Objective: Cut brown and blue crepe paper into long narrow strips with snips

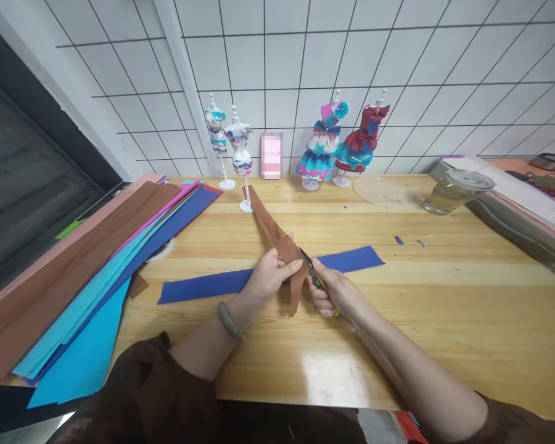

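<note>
My left hand (274, 274) pinches a long brown strip of crepe paper (271, 225) between thumb and fingers. The strip runs up and away to the small mannequin stands, and a narrower end hangs down below my fingers. My right hand (330, 287) is wrapped round a pair of scissors (313, 270) with yellow on the handle. Their dark blades are at the right edge of the brown strip. Under both hands a blue paper strip (203, 286) lies flat across the table; its middle is hidden by my hands.
Coloured paper sheets (87, 265) are stacked at left. Two bare mannequins (238, 145) and two dressed ones (321, 148) stand along the tiled wall, with a pink blurred card or screen (272, 155) between. At right is a lidded cup (457, 192). Blue scraps (399, 240) lie nearby.
</note>
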`<state>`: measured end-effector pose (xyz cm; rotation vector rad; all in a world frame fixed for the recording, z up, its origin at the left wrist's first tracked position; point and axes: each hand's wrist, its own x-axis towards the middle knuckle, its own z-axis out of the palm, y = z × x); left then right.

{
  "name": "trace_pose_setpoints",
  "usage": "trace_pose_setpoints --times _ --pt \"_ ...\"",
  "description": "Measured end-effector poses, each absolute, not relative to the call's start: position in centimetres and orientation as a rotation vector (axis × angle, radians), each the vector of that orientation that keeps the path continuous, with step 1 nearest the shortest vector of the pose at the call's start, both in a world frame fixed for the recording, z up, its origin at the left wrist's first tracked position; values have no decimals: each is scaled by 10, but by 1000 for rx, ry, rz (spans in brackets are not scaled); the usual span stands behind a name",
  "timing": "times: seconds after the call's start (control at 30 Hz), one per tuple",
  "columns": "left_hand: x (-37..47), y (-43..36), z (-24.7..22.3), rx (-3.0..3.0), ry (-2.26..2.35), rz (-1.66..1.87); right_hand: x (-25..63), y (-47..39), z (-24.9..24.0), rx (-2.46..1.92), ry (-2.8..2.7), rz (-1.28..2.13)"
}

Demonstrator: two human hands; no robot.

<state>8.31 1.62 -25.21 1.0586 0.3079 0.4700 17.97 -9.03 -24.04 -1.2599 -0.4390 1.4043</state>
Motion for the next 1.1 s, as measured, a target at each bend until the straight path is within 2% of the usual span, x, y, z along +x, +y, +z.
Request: trace_pose_setpoints --times 0.53,1.1 --pt "85 35 -250 715 323 365 177 -90 -239 -1332 -438 1415" --pt "87 32 -252 839 356 459 181 -89 -242 -1293 -364 1447"
